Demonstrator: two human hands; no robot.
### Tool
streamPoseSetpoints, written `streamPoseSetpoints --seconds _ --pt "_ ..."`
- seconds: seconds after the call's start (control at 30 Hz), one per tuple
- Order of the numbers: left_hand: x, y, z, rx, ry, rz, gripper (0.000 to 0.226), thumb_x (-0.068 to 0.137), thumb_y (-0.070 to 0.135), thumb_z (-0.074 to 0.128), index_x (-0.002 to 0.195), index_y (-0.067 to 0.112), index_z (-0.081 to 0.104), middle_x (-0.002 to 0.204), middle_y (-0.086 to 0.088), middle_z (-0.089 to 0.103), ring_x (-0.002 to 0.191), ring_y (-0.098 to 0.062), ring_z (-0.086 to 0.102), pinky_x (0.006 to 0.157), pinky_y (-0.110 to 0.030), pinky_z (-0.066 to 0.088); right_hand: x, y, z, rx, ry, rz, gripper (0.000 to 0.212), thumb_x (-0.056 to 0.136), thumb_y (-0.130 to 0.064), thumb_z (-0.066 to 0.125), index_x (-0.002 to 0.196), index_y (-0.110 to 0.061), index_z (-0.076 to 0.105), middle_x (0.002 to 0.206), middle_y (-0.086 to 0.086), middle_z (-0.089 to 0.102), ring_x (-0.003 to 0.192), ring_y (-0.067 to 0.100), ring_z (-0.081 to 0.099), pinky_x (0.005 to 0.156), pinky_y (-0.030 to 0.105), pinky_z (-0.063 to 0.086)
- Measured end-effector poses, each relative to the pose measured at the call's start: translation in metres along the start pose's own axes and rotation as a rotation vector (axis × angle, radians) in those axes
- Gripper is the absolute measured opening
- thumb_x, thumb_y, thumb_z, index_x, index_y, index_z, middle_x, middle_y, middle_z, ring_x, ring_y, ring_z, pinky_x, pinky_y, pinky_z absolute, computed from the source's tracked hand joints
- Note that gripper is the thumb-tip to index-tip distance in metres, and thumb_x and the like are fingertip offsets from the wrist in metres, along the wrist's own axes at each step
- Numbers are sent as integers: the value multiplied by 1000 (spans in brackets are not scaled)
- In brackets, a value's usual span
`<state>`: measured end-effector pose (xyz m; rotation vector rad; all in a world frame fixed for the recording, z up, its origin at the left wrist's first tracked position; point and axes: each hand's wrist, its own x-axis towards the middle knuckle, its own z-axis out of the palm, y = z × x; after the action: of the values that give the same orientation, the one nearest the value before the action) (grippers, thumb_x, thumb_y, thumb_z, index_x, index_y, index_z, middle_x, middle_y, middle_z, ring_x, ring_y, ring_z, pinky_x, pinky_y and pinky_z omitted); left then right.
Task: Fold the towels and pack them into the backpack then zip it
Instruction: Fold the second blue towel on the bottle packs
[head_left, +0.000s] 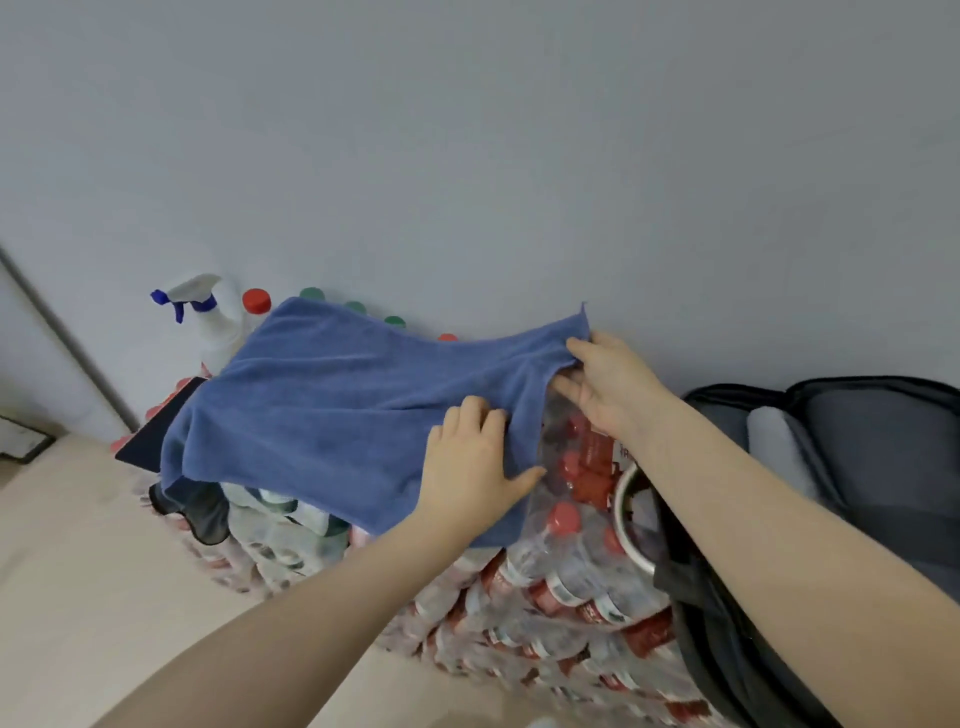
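A blue towel lies spread over a stack of shrink-wrapped bottle packs. My left hand rests flat on the towel's near right part, fingers straight. My right hand pinches the towel's far right corner, thumb on top and fingers under the cloth. To the right, a dark grey backpack lies unzipped, with a rolled grey towel inside it.
Packs of red-capped water bottles form the surface under the towel. A white spray bottle and capped bottles stand against the grey wall behind. A metal bowl rim sits between bottles and backpack. Beige floor lies at the left.
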<state>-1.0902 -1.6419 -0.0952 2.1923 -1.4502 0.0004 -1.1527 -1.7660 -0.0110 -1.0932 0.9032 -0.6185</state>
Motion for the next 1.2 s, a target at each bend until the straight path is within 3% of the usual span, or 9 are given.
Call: streamPoseSetpoints --seconds 0.17,0.4,0.57,0.67,0.77,0.9,1.03,1.1,1.2 --pt "9 42 22 38 -44 -173 67 85 47 52 138 13 29 120 -4 52 107 -27 52 83 -36 37 1 -11 -37 53 -76 -12 27 99 -3 33 86 -9 56 79 6 64 61 10 67 49 20 55" --pt "6 73 25 -195 -130 -166 27 86 16 46 111 9 50 102 -9 58 85 -29 56 65 -34 38 15 -18 -82 -221 14 -88 18 98 -13 39 99 -11 57 82 4 60 72 16 57 64 28 49" --pt "7 98 12 -650 -371 -127 20 82 15 43 94 9 56 82 -6 60 72 -17 52 66 -23 41 31 -39 -126 -1013 180 -341 27 95 -8 37 70 -8 49 76 13 51 72 24 49 66 31 35" --pt "14 106 17 -621 -605 -74 34 85 18 41 114 13 57 111 -7 63 93 -22 56 82 -33 44 25 -42 -133 -1607 198 -232 21 92 -3 39 100 0 59 108 19 59 98 34 57 74 34 42" --pt "13 91 18 -620 -734 -89 42 93 18 44 135 22 44 128 3 55 101 -9 53 91 -22 41 14 -36 -103 -1878 179 -300 31 93 -12 45 122 -2 49 127 19 46 116 37 49 92 40 43" --pt "10 28 -12 -614 -531 -116 37 91 5 40 124 16 53 109 2 64 87 -11 60 85 -23 48 12 -15 -21 -1616 -179 -659 33 93 -21 47 123 -10 49 128 12 45 116 30 46 93 37 40" --pt "8 -72 -58 -448 -227 -272 30 89 3 41 108 14 62 89 5 64 75 -6 59 84 -27 49 28 16 72 -1364 -455 -627 25 91 -19 52 112 -9 61 120 12 56 108 24 54 91 26 37" --pt "4 -128 -80 -417 -76 -382 27 91 7 40 103 17 63 85 6 63 73 2 56 82 -24 46 42 32 114 -1341 -485 -593 24 91 -16 49 111 -8 62 120 10 59 108 25 55 93 27 39" --pt "-2 -203 -102 -433 91 -577 29 90 4 37 96 18 61 83 4 62 76 -8 57 81 -26 44 66 49 170 -1345 -478 -547 27 95 -14 41 111 -8 62 117 9 62 105 28 57 92 36 45"
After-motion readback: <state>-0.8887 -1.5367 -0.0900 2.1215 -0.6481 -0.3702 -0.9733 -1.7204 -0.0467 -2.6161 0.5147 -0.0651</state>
